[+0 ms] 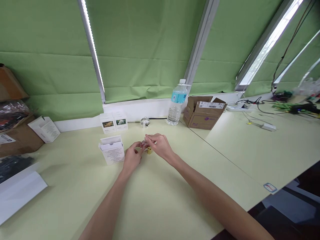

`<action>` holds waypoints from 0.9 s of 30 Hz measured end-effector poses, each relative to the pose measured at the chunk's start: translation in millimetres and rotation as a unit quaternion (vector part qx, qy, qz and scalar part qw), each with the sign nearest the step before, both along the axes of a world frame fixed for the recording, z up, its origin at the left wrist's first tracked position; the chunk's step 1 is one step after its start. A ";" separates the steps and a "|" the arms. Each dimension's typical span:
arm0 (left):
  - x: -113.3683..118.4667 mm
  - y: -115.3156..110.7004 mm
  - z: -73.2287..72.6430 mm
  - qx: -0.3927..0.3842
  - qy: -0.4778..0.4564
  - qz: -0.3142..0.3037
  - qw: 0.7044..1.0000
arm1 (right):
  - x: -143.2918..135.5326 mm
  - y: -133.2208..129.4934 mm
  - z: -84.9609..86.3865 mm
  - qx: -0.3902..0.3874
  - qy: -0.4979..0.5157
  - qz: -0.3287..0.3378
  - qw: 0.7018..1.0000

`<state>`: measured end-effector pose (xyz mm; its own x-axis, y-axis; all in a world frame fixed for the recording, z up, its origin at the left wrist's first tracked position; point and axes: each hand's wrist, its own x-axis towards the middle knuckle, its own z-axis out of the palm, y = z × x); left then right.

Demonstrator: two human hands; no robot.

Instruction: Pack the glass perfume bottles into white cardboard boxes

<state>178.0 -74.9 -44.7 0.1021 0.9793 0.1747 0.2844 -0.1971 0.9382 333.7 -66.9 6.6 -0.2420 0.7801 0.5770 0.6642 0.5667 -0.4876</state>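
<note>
My left hand has its fingers closed around the side of a small clear and reddish item. From the right, my right hand pinches at the top of the same item, its fingertips close together. What exactly the right fingers grip is too small to tell. A small gold-coloured piece shows just below the item, between the hands. Left of my left hand stands an opened white box with printed text. Behind the hands, a shiny rounded silver object rests on the table.
Two white picture boxes stand near the wall. A large water bottle and an open cardboard box are behind on the right. Cartons and a white sheet lie left. Cables and a power strip sit far right.
</note>
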 end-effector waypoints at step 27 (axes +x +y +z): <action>0.6 -0.9 1.2 0.003 0.001 0.010 1.000 | 0.3 1.5 -2.2 -0.014 0.024 0.009 1.000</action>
